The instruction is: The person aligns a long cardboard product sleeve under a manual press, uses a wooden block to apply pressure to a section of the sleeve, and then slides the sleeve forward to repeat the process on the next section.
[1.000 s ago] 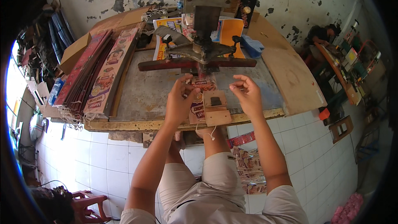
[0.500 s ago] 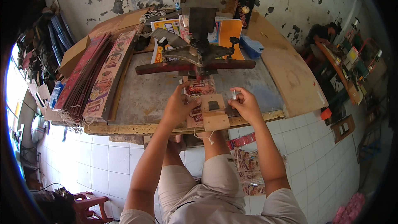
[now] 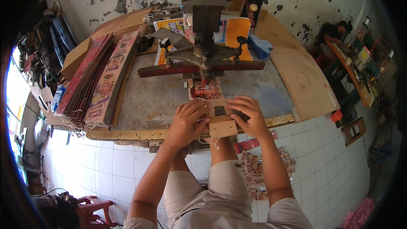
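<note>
A printed cardboard strip (image 3: 204,89) lies on the metal worktop, its far end under the press head. At the table's front edge, a folded brown cardboard piece (image 3: 224,129) with a dark patch and hanging white string overlaps the strip's near end. My left hand (image 3: 186,123) is closed with curled fingers at the left edge of the strip and the folded piece. My right hand (image 3: 251,116) grips the right side of the folded piece, thumb low and fingers over its top. Whether a small object is still in the right fingers is hidden.
Above the strip stands the press (image 3: 205,57) with a wide red crossbar. Stacked printed cardboard strips (image 3: 112,78) with strings lie at left. A cardboard sheet (image 3: 301,80) covers the right side. Printed packs (image 3: 258,169) lie on the tiled floor; a person (image 3: 333,34) sits far right.
My right hand, which was pinching a small whitish piece, has moved left onto the folded cardboard. My left hand has shifted slightly down and right, fingers now curled over the strip.
</note>
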### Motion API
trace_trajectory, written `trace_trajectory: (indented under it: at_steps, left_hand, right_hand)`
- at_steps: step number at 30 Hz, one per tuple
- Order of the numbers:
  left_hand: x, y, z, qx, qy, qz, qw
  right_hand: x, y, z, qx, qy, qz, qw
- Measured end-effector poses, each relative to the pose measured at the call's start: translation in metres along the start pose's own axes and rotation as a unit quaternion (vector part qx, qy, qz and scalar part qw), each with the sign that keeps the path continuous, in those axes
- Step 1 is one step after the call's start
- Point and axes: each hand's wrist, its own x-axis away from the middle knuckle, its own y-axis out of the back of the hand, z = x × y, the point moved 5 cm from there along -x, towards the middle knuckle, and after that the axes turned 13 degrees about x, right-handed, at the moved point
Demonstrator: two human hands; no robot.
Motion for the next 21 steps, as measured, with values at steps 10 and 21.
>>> trace_trajectory:
  at_steps: [10,21]
  left_hand:
    - [0.0002,-0.0022,-0.0046,-0.004,-0.011,-0.036,0.999]
    - [0.0007,-0.0004,-0.0045,-0.001,-0.002,-0.048,0.999]
  right_hand:
    - [-0.0009,-0.0033,0.0038,-0.026,-0.005,-0.02,0.999]
    - [-0.003,-0.0015,0.0072,-0.033,-0.007,-0.017,0.999]
